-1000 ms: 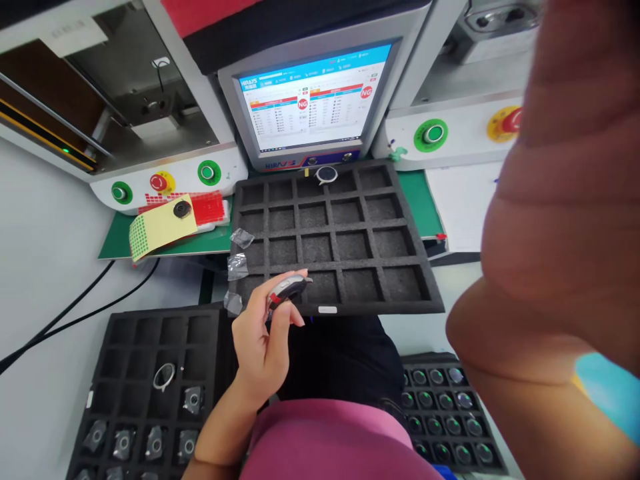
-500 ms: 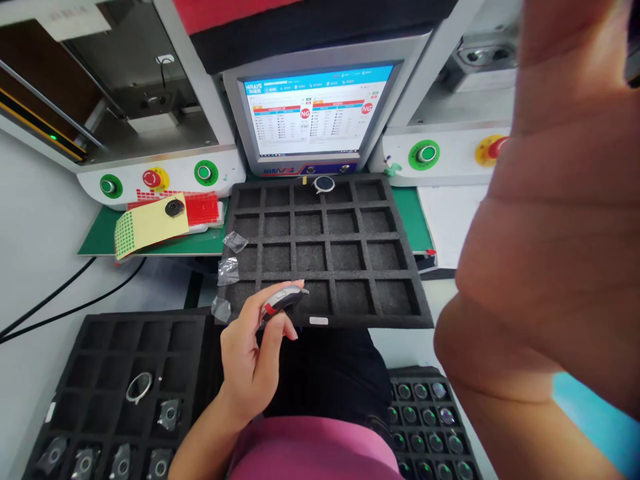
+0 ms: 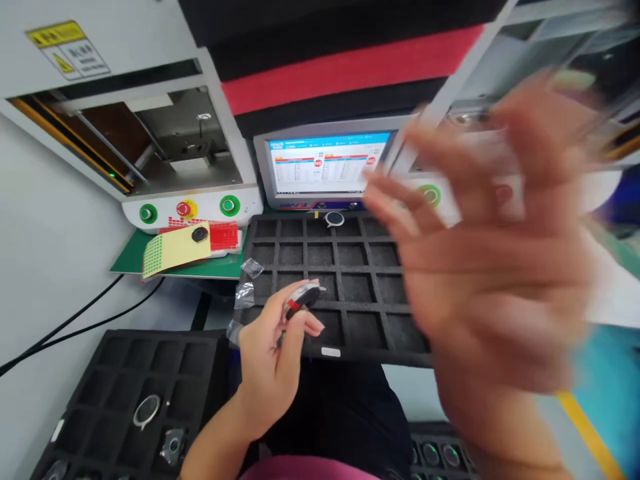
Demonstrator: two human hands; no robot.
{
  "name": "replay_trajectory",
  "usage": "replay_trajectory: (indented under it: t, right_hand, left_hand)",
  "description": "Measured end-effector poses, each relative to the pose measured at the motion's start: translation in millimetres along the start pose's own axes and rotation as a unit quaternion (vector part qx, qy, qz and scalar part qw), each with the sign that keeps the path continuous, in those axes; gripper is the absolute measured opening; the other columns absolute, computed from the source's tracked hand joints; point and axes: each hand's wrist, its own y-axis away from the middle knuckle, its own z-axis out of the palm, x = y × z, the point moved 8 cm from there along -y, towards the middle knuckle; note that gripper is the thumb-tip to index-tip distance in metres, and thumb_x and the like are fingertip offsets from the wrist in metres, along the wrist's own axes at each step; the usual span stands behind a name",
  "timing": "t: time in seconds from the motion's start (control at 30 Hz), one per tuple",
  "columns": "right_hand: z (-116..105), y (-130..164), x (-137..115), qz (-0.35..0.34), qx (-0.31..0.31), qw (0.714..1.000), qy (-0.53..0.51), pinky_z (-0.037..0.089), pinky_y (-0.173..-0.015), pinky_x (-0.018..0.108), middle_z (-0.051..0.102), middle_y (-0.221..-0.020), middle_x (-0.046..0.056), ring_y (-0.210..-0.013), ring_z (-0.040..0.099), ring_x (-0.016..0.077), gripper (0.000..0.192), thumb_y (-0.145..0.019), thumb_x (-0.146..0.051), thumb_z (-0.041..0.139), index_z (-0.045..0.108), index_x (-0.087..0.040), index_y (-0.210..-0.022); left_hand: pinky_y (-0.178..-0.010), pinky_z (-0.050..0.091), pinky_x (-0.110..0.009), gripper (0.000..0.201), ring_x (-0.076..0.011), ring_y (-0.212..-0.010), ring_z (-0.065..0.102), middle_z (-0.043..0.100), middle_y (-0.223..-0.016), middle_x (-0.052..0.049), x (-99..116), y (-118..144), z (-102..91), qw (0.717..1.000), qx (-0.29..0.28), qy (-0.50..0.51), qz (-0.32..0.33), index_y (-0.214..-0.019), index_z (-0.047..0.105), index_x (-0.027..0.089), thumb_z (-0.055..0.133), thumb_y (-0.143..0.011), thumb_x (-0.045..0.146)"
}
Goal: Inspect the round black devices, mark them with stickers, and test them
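My left hand pinches a small round watch-like part with a red mark, held over the near left corner of a black foam tray of square pockets. One round part lies at the tray's far edge. My right hand is close to the camera, blurred, fingers spread and holding nothing; it hides the tray's right side and the right machine panel.
A monitor stands behind the tray. Green and red buttons sit on the left machine panel, with a yellow sticker sheet below. A second foam tray with several parts lies at lower left, beside black cables.
My right hand has drawn back from the lens and spread its fingers, now blurred. The view has tilted upward. My left hand still holds the round part.
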Motion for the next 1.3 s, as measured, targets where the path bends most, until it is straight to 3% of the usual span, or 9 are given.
replay_trajectory:
  t: [0.07,0.2,0.4,0.67,0.83,0.97,1.1,1.2,1.3]
  right_hand:
    - [12.2,17.9,24.1,0.011,-0.019,0.998,-0.059,0.05,-0.113,0.041,0.066,-0.13,0.0,-0.128,0.06,0.0222,0.032,-0.093,-0.032,0.072,0.069,-0.031,-0.125]
    - [30.3,59.5,66.4,0.116,-0.02,0.986,-0.122,0.059,-0.097,0.031,0.071,-0.118,0.006,-0.112,0.068,0.0208,0.024,-0.097,-0.032,0.066,0.073,-0.023,-0.118]
    - [37.7,74.9,60.6,0.112,0.035,0.981,-0.151,0.062,-0.086,0.031,0.067,-0.108,0.005,-0.099,0.07,0.0198,0.021,-0.094,-0.024,0.067,0.072,-0.023,-0.113]
    - [42.1,73.9,54.8,0.054,0.078,0.981,-0.169,0.063,-0.095,0.036,0.064,-0.097,0.0,-0.091,0.069,0.0145,0.016,-0.093,-0.013,0.06,0.067,-0.023,-0.104]
    - [44.5,73.0,47.6,0.028,0.066,0.975,-0.209,0.064,-0.094,0.039,0.063,-0.096,-0.001,-0.09,0.068,0.0137,0.016,-0.095,-0.015,0.063,0.062,-0.024,-0.108]
    - [47.0,72.1,50.2,0.051,0.054,0.971,-0.227,0.065,-0.092,0.04,0.063,-0.095,-0.001,-0.089,0.069,0.0142,0.015,-0.095,-0.016,0.066,0.061,-0.025,-0.106]
    - [50.9,67.7,51.4,0.05,0.012,0.972,-0.229,0.065,-0.092,0.036,0.066,-0.098,0.001,-0.092,0.071,0.0153,0.02,-0.094,-0.02,0.069,0.065,-0.024,-0.113]
    - [49.1,63.9,49.8,0.02,-0.023,0.979,-0.2,0.066,-0.083,0.031,0.067,-0.101,0.004,-0.093,0.073,0.0174,0.025,-0.093,-0.024,0.074,0.069,-0.022,-0.117]
    - [46.6,61.8,52.6,0.017,-0.052,0.988,-0.146,0.066,-0.079,0.036,0.068,-0.101,0.006,-0.091,0.073,0.0206,0.022,-0.094,-0.028,0.074,0.072,-0.024,-0.116]
  left_hand:
    - [-0.071,0.06,-0.016,0.026,-0.0098,-0.069,0.073,0.078,-0.086,0.0,8.0,-2.2,4.6,1.0,-0.013,-0.008,0.013,-0.126,0.064,0.018,0.052,-0.103,0.019]
    - [-0.078,0.06,-0.015,0.026,-0.011,-0.08,0.076,0.079,-0.103,-0.002,24.5,-1.0,10.4,0.997,-0.029,-0.03,0.062,-0.124,0.063,0.019,0.054,-0.1,0.014]
    - [-0.093,0.058,-0.019,0.028,-0.0144,-0.101,0.075,0.077,-0.112,-0.006,33.2,6.7,15.1,0.988,-0.045,-0.079,0.124,-0.128,0.059,0.017,0.05,-0.101,0.014]
    - [-0.094,0.061,-0.029,0.038,-0.021,-0.105,0.075,0.076,-0.114,-0.012,35.2,13.6,19.5,0.975,-0.04,-0.106,0.191,-0.141,0.054,0.016,0.043,-0.104,0.018]
    - [-0.092,0.065,-0.036,0.05,-0.0267,-0.116,0.072,0.074,-0.122,-0.013,40.9,15.4,22.2,0.961,-0.047,-0.13,0.241,-0.155,0.041,0.02,0.04,-0.105,0.019]
    - [-0.087,0.066,-0.035,0.051,-0.0266,-0.114,0.073,0.075,-0.12,-0.014,45.2,15.5,20.0,0.953,-0.036,-0.155,0.259,-0.156,0.038,0.017,0.037,-0.105,0.018]
    - [-0.086,0.065,-0.029,0.044,-0.0222,-0.102,0.077,0.077,-0.113,-0.011,46.6,12.2,13.2,0.959,-0.04,-0.167,0.225,-0.149,0.045,0.019,0.036,-0.106,0.02]
    - [-0.085,0.063,-0.021,0.04,-0.0175,-0.094,0.078,0.078,-0.109,-0.008,47.9,10.4,9.5,0.965,-0.061,-0.156,0.2,-0.145,0.047,0.02,0.039,-0.106,0.019]
    - [-0.084,0.063,-0.021,0.037,-0.0175,-0.093,0.078,0.078,-0.108,-0.007,48.7,9.9,4.0,0.969,-0.048,-0.154,0.186,-0.141,0.049,0.021,0.043,-0.105,0.017]
